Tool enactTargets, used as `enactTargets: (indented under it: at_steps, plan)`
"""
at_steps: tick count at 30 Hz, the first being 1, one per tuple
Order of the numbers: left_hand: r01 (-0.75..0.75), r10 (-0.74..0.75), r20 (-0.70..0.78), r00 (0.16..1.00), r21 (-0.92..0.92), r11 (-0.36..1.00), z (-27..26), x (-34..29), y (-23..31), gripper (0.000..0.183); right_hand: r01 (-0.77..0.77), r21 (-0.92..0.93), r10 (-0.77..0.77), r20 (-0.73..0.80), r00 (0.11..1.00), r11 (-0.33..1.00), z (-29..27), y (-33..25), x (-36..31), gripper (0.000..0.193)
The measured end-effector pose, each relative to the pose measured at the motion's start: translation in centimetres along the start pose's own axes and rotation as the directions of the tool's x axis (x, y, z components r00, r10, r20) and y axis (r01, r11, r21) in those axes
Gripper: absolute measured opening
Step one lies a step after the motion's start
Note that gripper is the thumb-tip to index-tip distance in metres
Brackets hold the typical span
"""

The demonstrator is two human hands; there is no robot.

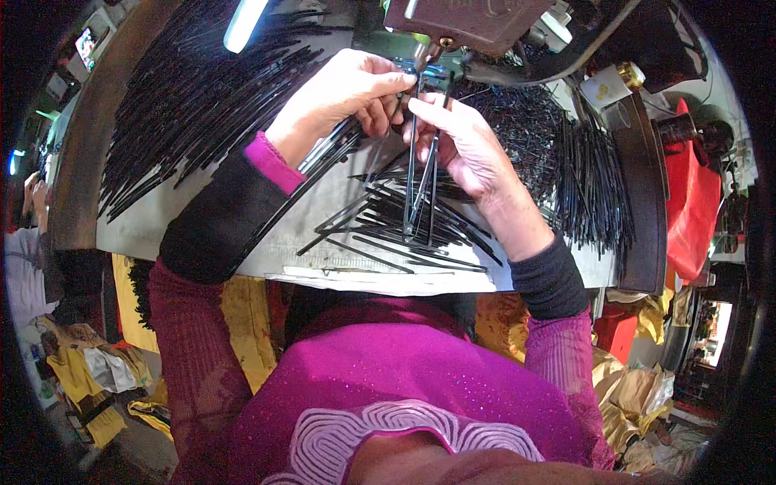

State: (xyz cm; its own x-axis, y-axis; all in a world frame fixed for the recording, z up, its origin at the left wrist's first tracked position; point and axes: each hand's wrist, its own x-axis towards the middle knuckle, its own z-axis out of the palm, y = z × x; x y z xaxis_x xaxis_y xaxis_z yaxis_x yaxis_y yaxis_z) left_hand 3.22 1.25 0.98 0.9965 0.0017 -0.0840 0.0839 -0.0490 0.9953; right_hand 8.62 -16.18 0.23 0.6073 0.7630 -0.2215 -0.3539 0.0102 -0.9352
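Observation:
Under the tip of a machine head [469, 20], my left hand [347, 89] pinches the end of a thin black strip, thumb and forefinger close to the metal tip [422, 55]. My right hand [465, 149] is closed just beside it on a pair of narrow black strips [410, 186] that hang toward me and meet at their lower end. My fingers hide the exact contact point. Below both hands lies a loose pile of black strips [412, 214] on the pale worktop [299, 234]. More long strips [319, 158] run beneath my left wrist.
A large heap of long black strips [210, 97] covers the left of the worktop. Bundled strips [594, 186] and a dark tangled pile [517, 121] lie to the right. A lit lamp [245, 24] hangs at the top. A red bag [691, 210] is beyond the right edge.

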Motion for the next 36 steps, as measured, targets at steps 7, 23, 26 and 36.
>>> enactTargets:
  at_steps: [7,23,26,36]
  plan:
    - [-0.005,0.019,-0.061,0.998,0.219,0.976,1.4,-0.6,0.4,0.035,-0.009,-0.010,0.009,0.003,1.000,1.000,-0.4,0.0,-1.1,0.019]
    - [-0.288,0.262,0.187,0.947,0.857,0.427,2.6,-1.7,-1.6,0.016,-0.347,-0.938,-0.622,-0.254,0.741,-0.029,-12.7,-6.9,-8.3,0.037]
    - [-0.188,0.214,0.092,0.972,0.854,0.485,2.4,-2.1,-1.4,0.017,0.004,-0.974,-0.500,-0.112,0.858,0.226,-8.8,-4.4,-6.8,0.025]
    - [-0.106,0.075,0.075,0.994,0.712,0.694,0.0,-2.0,-0.3,0.024,0.456,-0.859,-0.326,0.511,0.795,-0.233,-2.6,-0.2,-1.5,0.016]
